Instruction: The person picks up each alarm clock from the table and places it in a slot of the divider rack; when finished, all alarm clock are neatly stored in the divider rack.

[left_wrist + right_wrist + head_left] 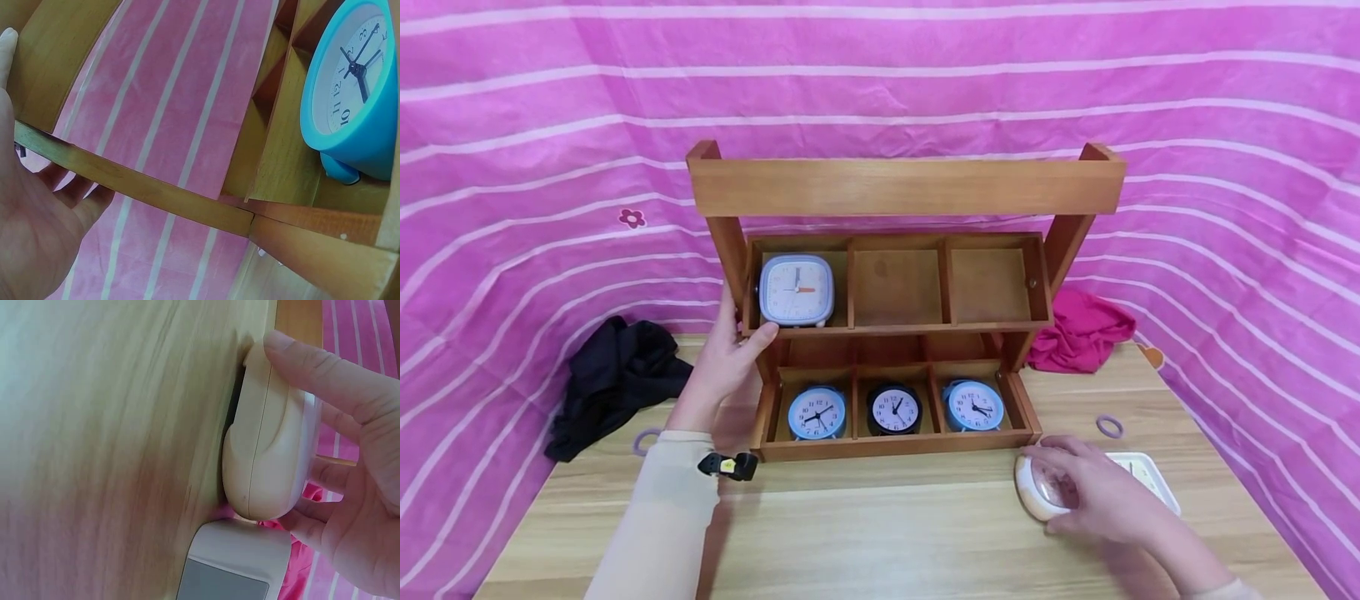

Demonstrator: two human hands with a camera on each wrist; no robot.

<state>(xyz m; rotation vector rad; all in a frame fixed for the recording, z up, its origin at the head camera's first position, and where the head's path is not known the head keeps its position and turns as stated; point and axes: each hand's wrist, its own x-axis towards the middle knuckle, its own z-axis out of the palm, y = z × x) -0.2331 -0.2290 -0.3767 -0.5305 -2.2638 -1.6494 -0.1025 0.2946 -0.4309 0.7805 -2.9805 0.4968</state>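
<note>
A two-tier wooden rack [907, 187] has three compartments per tier. My left hand [722, 358] grips its left side, thumb in front and fingers behind the side board [125, 178]. A pale lilac alarm clock [796, 290] sits in the upper left compartment, near that thumb. The lower tier holds a blue clock [817, 412], a black one [895, 409] in the middle and another blue clock [974, 406] at right. My right hand [1108, 492] grips a rounded cream clock [269, 450] at the tabletop, thumb and fingers at its edges.
Just beyond the right hand lies a white rectangular clock [1153, 479], with a purple ring [1109, 427] behind it. Pink cloth [1082, 333] is bunched right of the rack, black cloth [621, 375] left. Another purple ring [643, 442] is partly hidden by the left sleeve.
</note>
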